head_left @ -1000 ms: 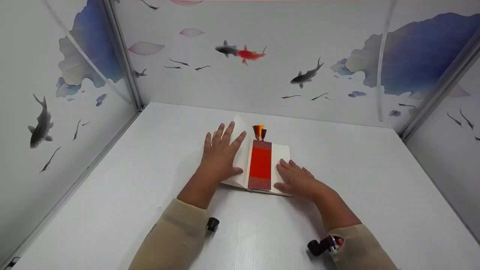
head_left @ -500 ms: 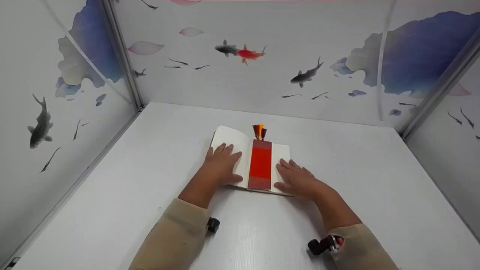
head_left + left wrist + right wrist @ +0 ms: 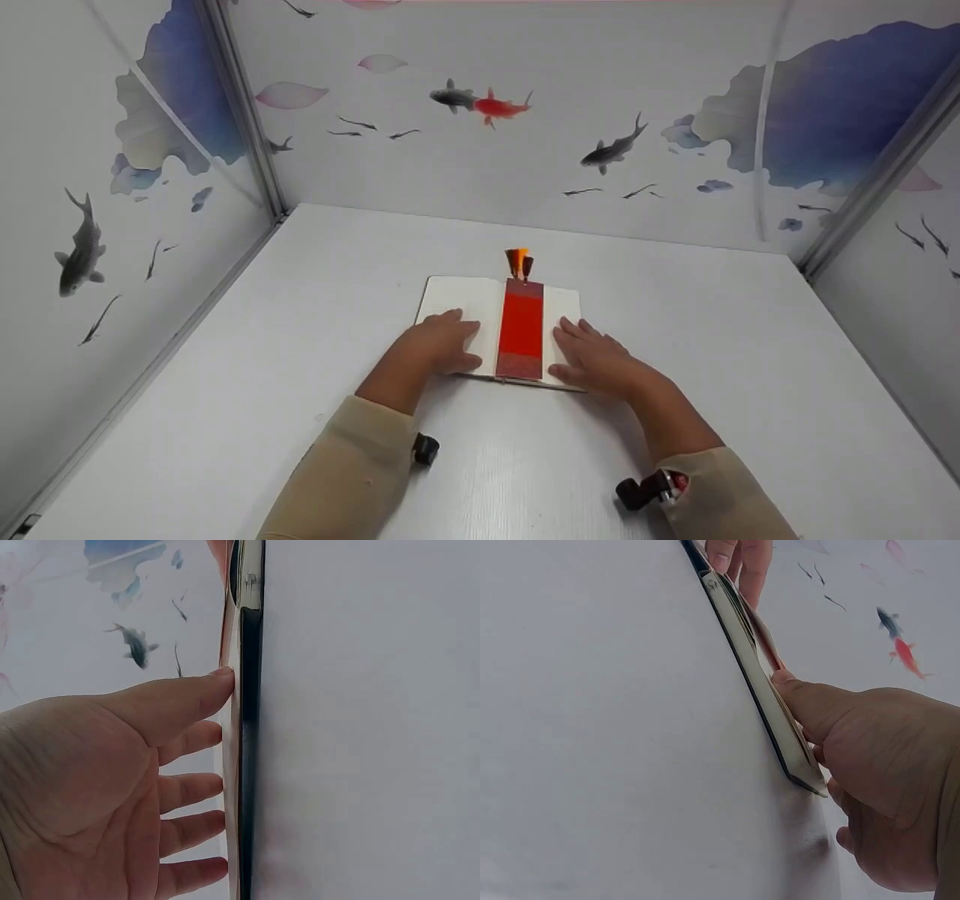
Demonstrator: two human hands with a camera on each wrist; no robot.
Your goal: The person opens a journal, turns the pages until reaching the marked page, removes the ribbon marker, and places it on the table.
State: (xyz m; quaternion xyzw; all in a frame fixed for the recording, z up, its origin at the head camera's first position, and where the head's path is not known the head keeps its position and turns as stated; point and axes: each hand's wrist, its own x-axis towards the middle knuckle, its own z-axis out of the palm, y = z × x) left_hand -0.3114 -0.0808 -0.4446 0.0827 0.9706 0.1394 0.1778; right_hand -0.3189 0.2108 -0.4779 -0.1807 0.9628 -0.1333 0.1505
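Observation:
An open notebook [image 3: 469, 294] with blank cream pages lies flat on the white table. Along its gutter, on the right-hand page, is a red bookmark [image 3: 520, 328] whose orange and brown tassels [image 3: 519, 262] reach past the top edge. My left hand [image 3: 437, 343] presses on the left page. In the left wrist view its straight fingers [image 3: 191, 791] are spread, tips against the paper. On the right page rests my right hand [image 3: 600, 361], thumb beside the bookmark. The right wrist view shows the thick page block [image 3: 751, 667] edge-on under that hand's thumb.
White panels [image 3: 360, 172] printed with fish surround the white table [image 3: 690, 300] at the back and both sides. Metal posts [image 3: 247, 112] stand at the corners. A small black device [image 3: 641, 493] sticks out from the right cuff, another [image 3: 426, 448] from the left.
My left hand has slid down the left page toward me. The raised left leaf has come down flat. My right hand and the bookmark have stayed in place.

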